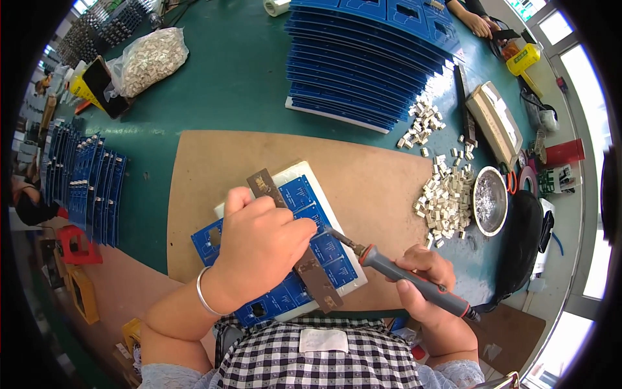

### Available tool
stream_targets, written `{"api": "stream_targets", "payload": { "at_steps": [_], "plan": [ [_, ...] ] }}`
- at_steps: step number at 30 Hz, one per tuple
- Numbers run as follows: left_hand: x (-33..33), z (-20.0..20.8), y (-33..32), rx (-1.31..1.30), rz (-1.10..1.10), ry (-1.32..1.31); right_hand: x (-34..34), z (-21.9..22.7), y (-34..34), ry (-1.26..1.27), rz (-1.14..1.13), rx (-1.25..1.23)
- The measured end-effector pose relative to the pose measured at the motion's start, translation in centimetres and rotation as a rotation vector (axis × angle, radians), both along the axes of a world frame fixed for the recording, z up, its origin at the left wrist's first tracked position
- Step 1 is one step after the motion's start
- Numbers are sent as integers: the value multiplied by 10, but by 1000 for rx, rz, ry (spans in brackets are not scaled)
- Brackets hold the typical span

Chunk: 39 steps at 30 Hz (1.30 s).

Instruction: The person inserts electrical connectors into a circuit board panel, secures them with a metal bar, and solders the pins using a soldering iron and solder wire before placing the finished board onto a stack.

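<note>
My right hand [422, 310] grips a grey and orange soldering iron [383, 264] by its handle. Its metal tip points left and meets the board close to my left fingertips. My left hand [259, 236], a bracelet on its wrist, is closed over the board with the fingers curled; whatever it pinches is hidden. Under it lies a blue circuit board panel [285, 297], tilted on a white slab [355, 284]. A brown flat bar [317, 280] crosses the panel, partly covered by my left hand.
A brown sheet [389, 188] covers the green table. Rightward are loose white connectors [447, 201], a metal bowl [490, 201] and a black pouch [521, 240]. Blue boards [356, 78] stack at the back; more boards [91, 188] stand left, near a connector bag [152, 61]. Another person's hand [478, 24] shows far right.
</note>
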State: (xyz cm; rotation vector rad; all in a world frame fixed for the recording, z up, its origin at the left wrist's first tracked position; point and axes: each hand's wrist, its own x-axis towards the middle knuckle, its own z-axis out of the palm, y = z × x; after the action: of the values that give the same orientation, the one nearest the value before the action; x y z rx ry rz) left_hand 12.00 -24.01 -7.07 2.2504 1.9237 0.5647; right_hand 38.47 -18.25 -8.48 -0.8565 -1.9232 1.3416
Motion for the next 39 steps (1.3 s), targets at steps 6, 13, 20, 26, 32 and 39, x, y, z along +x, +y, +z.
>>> {"api": "stream_targets", "payload": {
  "at_steps": [6, 13, 20, 26, 32, 39],
  "plan": [
    [-1, -6, -3, 129, 127, -14, -6, 2, 2, -58, 20, -1],
    [-9, -4, -11, 134, 154, -156, -13, -1, 3, -31, -53, -78],
    [-13, 4, -25, 80, 210, -338, -7, 6, 9, -75, 74, 76],
    [-4, -2, -22, 121, 181, -304, 2, 2, 0, 51, -35, -3],
    [-3, -10, -16, 141, 138, -225, -2, 5, -4, -7, -114, -131],
    [0, -13, -9, 128, 96, -197, -10, 0, 1, -42, -47, -127]
  ]
}}
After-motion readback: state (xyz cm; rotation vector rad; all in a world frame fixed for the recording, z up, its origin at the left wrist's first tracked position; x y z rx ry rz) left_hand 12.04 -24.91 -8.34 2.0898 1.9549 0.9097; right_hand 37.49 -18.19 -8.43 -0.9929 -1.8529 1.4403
